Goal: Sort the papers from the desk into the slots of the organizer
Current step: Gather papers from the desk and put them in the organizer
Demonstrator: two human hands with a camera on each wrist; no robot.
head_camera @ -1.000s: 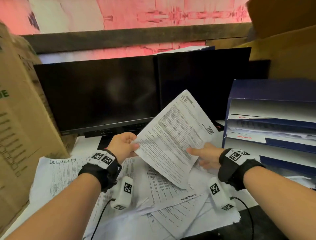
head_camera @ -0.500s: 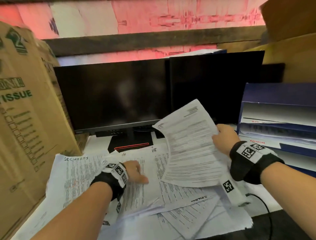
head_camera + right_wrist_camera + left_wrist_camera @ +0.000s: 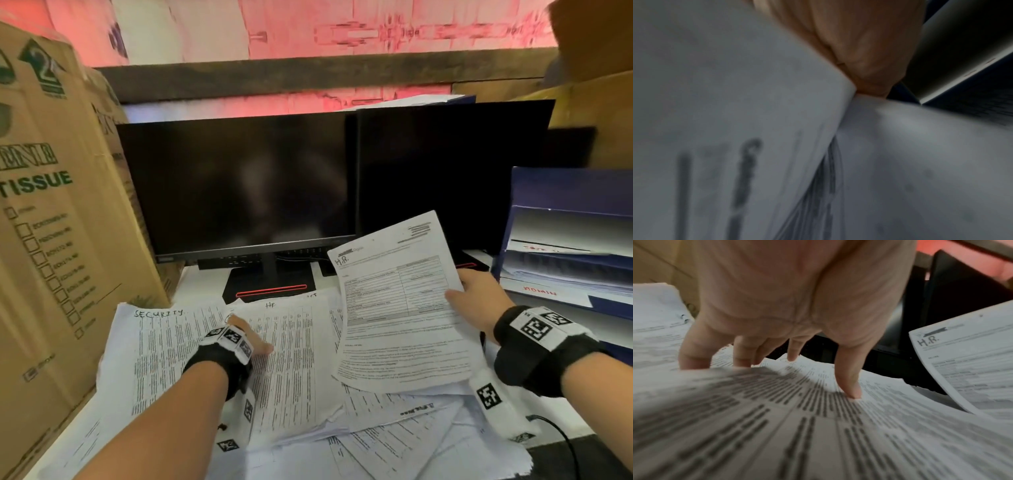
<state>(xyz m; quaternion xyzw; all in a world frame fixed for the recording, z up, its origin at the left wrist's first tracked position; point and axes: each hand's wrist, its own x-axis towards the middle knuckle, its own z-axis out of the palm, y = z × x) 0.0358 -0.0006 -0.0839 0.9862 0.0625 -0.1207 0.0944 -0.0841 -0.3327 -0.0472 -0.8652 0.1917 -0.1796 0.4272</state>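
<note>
My right hand (image 3: 479, 301) holds a printed sheet marked "H.R." (image 3: 400, 308) by its right edge, thumb on the printed face and the other fingers behind it, so this grip is grasping the paper. The sheet is lifted off the pile and tilted, its top corner in front of the dark monitors (image 3: 239, 185). From the right wrist camera the view is blurred, but I can make out my palm (image 3: 865, 48) pressed against the paper's edge.

My left hand (image 3: 245, 337) lies on the pile of papers (image 3: 294, 359) spread across the bench (image 3: 202, 284). Its grip is released: the fingers are spread and fairly straight, with the thumb tip (image 3: 851, 391) pressing down on a densely printed sheet that also carries a handwritten "HR" at its top. The small finger side of that hand dips behind the raised near edge of the sheet, so I cannot tell what those fingertips touch.

A sheet headed "SECURITY" (image 3: 157, 339) lies just left of my left hand. The blue organizer (image 3: 568, 192) stands at the right end of the bench, just beside my right hand, with papers already in its slots and a red label on one shelf. A tissue carton (image 3: 51, 222) stands at the left, touching the pile.
</note>
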